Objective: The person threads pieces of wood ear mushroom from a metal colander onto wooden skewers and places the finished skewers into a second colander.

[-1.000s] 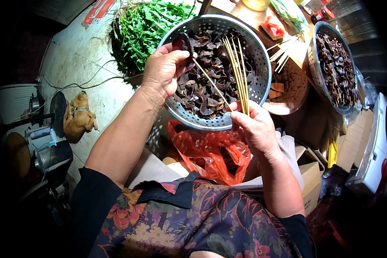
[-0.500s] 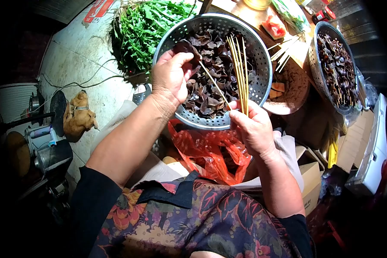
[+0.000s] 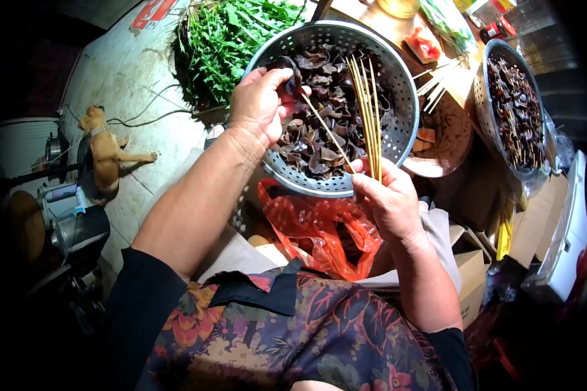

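A metal colander (image 3: 398, 140) holds a pile of dark brown, wavy wood ear fungus (image 3: 326, 140). Over its left side, my left hand (image 3: 257, 104) pinches a dark piece of fungus (image 3: 292, 75). My right hand (image 3: 391, 202) is at the lower right rim, closed on several thin wooden skewers (image 3: 370, 124). One single skewer (image 3: 327, 129) slants from between my right thumb and finger up to the fungus at my left fingers; whether its tip has pierced the piece is hidden.
Leafy greens (image 3: 222, 49) lie left of the colander, a red plastic bag (image 3: 319, 228) below it. Rightward are a brown bowl (image 3: 453, 140), loose skewers (image 3: 440, 81) and a second colander (image 3: 482, 107) of skewered fungus. A dog (image 3: 104, 153) is on the floor at left.
The dog has raised its head and stretched a leg out to the right. The colander and surroundings sit slightly further right in view. Both hands keep their holds, with little movement.
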Motion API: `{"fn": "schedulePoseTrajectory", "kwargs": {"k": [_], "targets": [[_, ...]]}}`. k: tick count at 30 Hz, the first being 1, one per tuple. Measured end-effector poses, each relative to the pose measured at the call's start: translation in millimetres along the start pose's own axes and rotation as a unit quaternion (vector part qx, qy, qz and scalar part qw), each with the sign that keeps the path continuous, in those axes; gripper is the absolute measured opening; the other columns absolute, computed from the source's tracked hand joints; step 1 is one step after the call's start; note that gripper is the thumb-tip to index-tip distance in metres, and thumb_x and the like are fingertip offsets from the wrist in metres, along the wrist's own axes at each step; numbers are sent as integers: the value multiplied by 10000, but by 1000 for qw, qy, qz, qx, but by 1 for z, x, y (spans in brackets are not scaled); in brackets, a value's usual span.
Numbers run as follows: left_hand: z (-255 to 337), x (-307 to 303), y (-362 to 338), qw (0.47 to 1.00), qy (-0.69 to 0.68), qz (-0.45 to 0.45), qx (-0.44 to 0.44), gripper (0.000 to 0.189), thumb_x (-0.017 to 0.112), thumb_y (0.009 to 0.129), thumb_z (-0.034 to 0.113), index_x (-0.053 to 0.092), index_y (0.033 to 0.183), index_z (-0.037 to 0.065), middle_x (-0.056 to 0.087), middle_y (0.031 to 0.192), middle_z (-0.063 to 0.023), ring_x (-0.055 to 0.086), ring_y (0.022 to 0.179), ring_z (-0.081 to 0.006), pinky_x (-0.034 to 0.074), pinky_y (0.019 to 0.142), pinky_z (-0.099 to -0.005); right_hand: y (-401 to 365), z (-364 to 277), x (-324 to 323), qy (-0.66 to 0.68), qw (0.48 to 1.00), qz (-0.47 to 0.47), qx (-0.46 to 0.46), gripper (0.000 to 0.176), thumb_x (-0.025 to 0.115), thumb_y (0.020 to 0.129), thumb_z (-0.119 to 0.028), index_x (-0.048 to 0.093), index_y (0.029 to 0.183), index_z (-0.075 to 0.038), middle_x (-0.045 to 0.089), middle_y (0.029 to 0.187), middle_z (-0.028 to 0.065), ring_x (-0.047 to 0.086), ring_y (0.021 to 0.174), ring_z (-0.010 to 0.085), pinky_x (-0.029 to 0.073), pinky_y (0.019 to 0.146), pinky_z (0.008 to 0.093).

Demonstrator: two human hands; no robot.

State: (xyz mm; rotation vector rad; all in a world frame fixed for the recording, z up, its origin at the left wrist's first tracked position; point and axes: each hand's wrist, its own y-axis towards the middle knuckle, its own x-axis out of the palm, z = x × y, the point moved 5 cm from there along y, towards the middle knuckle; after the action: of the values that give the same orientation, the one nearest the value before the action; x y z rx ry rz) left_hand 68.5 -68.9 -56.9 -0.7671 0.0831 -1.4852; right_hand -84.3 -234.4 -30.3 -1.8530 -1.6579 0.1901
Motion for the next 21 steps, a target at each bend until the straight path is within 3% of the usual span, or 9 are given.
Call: {"fn": "schedulePoseTrajectory", "kwargs": {"k": [8,13,21], "targets": [[-12,3,-2,996,-26,-24,-82,105,536,862,99,538,884,-4,623,800,-122,649,721,-242,562,631,-369,-3,0,0,11,1000,13,11,158,592,836,-101,554,974,-35,516,640,-16,421,459,29,301,398,147],[-18,11,-8,996,32,-56,-53,120,510,870,72,540,972,15,622,860,-100,648,748,-219,567,648,-355,1,1,0,-3,1000,20,2,153,586,833,-96,554,971,-37,506,632,-24,406,451,25,292,391,147],[-6,8,-8,997,68,-31,-12,106,534,842,34,556,946,37,633,844,-77,638,724,-177,557,651,-318,-2,-4,-3,-13,999,24,24,143,589,826,-92,568,957,-39,498,617,-30,382,414,23,272,369,152]]}}
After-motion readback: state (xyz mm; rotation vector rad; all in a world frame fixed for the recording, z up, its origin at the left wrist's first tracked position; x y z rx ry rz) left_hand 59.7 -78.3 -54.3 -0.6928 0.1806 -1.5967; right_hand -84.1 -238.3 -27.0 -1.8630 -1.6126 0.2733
